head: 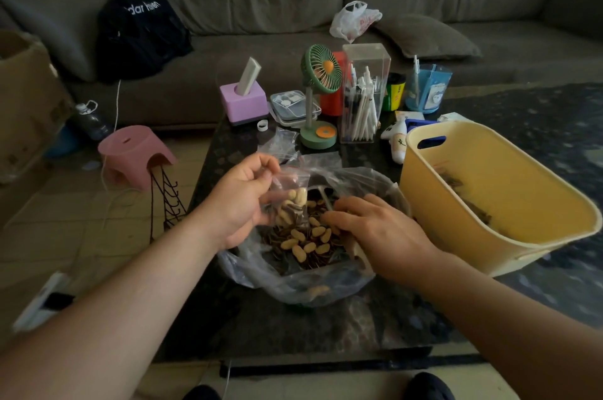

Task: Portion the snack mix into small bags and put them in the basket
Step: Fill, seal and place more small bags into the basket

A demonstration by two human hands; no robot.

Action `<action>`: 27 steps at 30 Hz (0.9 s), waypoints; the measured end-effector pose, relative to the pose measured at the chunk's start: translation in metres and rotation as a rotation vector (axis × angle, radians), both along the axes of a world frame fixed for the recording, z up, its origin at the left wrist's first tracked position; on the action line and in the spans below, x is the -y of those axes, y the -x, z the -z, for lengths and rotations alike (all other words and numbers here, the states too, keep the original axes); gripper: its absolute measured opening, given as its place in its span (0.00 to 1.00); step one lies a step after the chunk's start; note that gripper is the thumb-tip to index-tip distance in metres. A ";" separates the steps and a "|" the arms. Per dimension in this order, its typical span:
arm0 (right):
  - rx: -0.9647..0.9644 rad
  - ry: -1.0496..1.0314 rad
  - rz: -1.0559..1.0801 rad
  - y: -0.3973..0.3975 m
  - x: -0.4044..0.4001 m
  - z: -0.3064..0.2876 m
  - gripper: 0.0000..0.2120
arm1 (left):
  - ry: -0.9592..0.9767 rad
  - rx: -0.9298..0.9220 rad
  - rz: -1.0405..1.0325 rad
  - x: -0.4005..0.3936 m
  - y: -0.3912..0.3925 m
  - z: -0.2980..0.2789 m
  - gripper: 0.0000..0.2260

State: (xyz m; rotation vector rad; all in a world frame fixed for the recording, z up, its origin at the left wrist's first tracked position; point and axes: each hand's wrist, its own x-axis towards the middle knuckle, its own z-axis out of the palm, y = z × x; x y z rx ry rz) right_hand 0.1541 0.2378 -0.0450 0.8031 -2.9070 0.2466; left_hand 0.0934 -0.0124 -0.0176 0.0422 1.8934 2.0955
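Fingers of your left hand point(243, 200) pinch a small clear zip bag point(291, 200) above the big clear plastic bag of snack mix point(303, 243), while your right hand point(375, 230) curls into it, beside the yellow plastic basket point(509, 220).

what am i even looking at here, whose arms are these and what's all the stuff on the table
There is no machine here: this is one picture from a wide-angle camera worn on a person's head, looking down at their own bare arms. The left hand holds a small clear bag, partly filled with snack mix. The right hand reaches into a big plastic bag of snack mix on a dark table; whether it grips anything is hard to tell. A yellow basket sits to the right. Behind stand a green desk fan, a clear pen holder and a purple box.
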 end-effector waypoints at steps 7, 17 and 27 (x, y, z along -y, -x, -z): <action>-0.136 0.505 0.205 0.006 -0.005 -0.033 0.12 | 0.122 0.001 0.005 0.008 0.001 -0.008 0.13; 0.293 0.582 0.294 -0.008 0.005 -0.059 0.14 | 0.347 -0.029 0.048 -0.003 -0.004 -0.002 0.15; 0.421 0.688 0.389 -0.007 0.020 -0.038 0.13 | 0.431 -0.001 0.042 -0.007 -0.002 0.008 0.17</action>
